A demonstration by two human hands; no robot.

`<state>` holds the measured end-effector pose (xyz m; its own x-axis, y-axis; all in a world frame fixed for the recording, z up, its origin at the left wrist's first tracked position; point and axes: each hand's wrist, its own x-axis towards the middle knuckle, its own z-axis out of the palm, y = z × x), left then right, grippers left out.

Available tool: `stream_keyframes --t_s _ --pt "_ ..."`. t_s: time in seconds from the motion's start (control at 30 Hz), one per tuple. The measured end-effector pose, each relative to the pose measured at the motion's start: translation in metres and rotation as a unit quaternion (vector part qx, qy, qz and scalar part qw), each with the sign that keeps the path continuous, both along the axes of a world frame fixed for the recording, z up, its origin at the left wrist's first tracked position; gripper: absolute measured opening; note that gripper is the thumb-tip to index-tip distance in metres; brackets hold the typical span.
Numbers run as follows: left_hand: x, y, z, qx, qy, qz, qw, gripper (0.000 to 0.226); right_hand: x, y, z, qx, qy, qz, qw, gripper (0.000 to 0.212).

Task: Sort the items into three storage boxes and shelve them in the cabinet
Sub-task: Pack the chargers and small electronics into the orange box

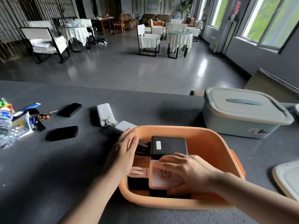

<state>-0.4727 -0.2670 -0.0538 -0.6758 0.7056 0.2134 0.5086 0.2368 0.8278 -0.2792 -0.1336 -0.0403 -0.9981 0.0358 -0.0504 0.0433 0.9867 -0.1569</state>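
Observation:
An open orange storage box (200, 135) sits on the dark counter in front of me, holding several power banks. My right hand (187, 172) grips a white power bank (163, 177) inside the box, fingers over its top and thumb beneath its near edge. A black power bank (171, 146) lies behind it. My left hand (124, 151) reaches over the box's left rim, its straight fingers touching a black item (143, 145) inside. A closed blue-green box (242, 112) with a cream lid stands at the right.
Left on the counter lie two black phones (62, 133) (69, 109), a white power bank with cable (105, 114), another white one (125, 126), keys (38, 118), a pen, snack packets and a plastic bottle (4, 125). A cream lid (288, 178) lies at the right edge.

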Motion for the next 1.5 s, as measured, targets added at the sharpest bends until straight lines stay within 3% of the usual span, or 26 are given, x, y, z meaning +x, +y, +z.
stream_keyframes --t_s 0.23,0.37,0.43,0.5,0.63,0.87,1.4,1.5 --pt "-0.001 0.001 -0.002 -0.016 0.016 0.003 1.000 0.036 -0.002 0.000 -0.005 -0.005 0.001 -0.010 1.000 0.082" --pt "-0.002 -0.001 -0.003 -0.030 0.024 -0.003 0.999 0.038 0.001 -0.001 0.001 -0.006 0.061 -0.017 0.998 0.067" --pt "-0.003 -0.002 -0.004 -0.038 0.031 -0.008 0.999 0.038 0.009 0.001 0.005 -0.020 0.119 -0.078 0.990 0.056" --pt "-0.004 -0.001 -0.005 -0.040 0.034 -0.009 0.999 0.038 0.020 0.003 0.006 -0.046 0.163 -0.197 0.966 0.059" --pt "-0.005 0.001 -0.007 -0.037 0.030 -0.007 0.999 0.037 0.028 -0.002 0.007 -0.144 0.042 -0.355 0.923 0.089" --pt "-0.006 0.002 -0.009 -0.033 0.032 -0.010 0.999 0.036 0.011 -0.008 -0.005 -0.278 -0.146 -0.381 0.870 0.104" --pt "-0.001 0.000 -0.010 -0.065 0.039 0.012 0.997 0.036 0.007 -0.009 0.000 -0.287 -0.131 -0.396 0.863 0.096" --pt "-0.001 0.000 -0.011 -0.038 0.025 0.029 0.999 0.033 0.008 -0.012 0.004 -0.239 -0.101 -0.392 0.883 0.122"
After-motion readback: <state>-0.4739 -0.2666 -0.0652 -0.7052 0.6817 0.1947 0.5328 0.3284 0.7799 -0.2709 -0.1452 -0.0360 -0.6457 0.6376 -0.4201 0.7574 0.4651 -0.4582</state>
